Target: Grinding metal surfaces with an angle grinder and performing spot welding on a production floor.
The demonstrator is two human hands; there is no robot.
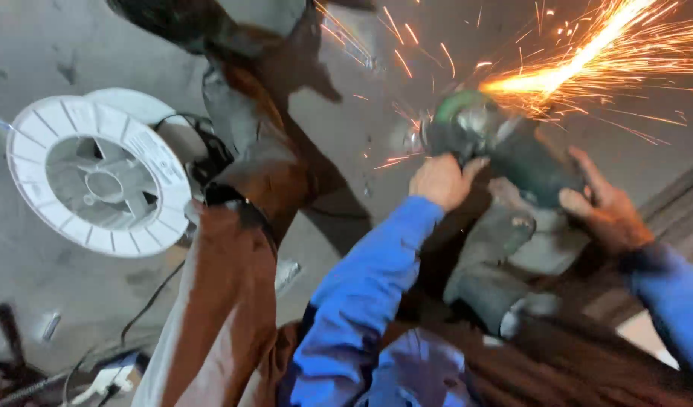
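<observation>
Blue cloth of my work sleeves fills the bottom of the view, and just past it sits a rust-brown steel beam that rises from the lower left edge up toward the top centre, its painted face scuffed and partly grey. Grey concrete floor spreads behind everything, stained and dusty, with a black cable trailing across it. On that floor to the left lies a white plastic wire spool, flat side up, its spokes showing.

Both of my hands are clamped on a dark green angle grinder. My left hand is wrapped around the side grip near the head; my right hand is closed over the rear of the body. They sit apart, one at each end of the tool. Its long axis runs from the lower right up to the upper left, with the round guard and disc at the upper-left end. Orange sparks stream off toward the upper right corner. Beneath the grinder is a grey metal piece, possibly a tube or bracket; blur hides its shape.
</observation>
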